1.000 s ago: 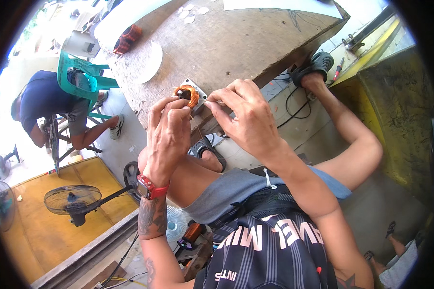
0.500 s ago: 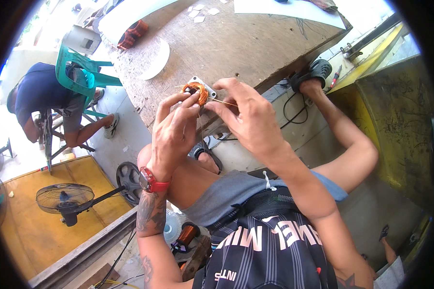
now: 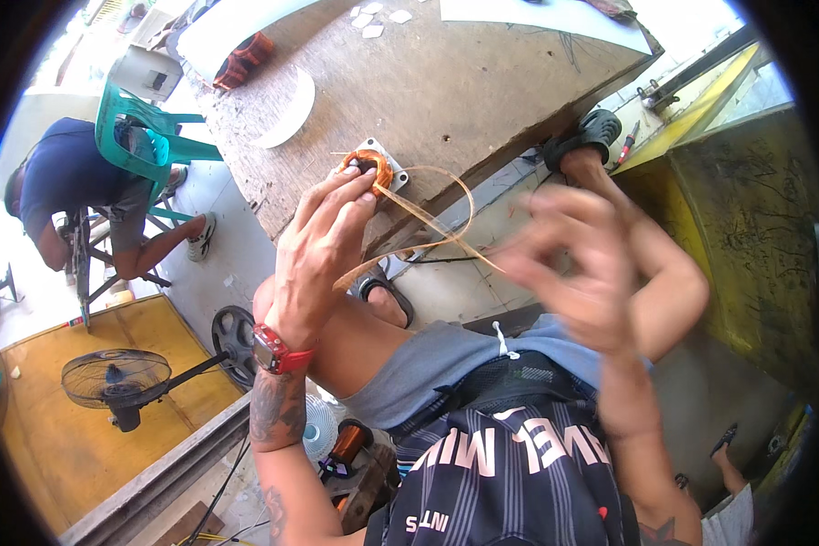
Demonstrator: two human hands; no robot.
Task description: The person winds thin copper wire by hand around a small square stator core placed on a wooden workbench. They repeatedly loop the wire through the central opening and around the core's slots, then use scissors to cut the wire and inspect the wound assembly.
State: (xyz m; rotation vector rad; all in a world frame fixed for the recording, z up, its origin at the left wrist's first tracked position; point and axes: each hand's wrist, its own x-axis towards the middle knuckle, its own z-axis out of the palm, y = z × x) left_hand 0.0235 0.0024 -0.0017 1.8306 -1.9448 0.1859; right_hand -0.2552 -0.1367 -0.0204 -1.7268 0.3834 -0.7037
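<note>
Copper-coloured and ring-shaped, one wound coil sits on one small grey metal plate at the near edge of the wooden tabletop; the left hand reaches up, fingertips pinching the coil; one pale thin strip loops from the coil toward the right hand; that hand is motion-blurred, fingers spread loosely, and whether it grips the strip I cannot tell; one red watch circles the left wrist; far left, another person sits by one green plastic chair; one floor fan stands near left.
</note>
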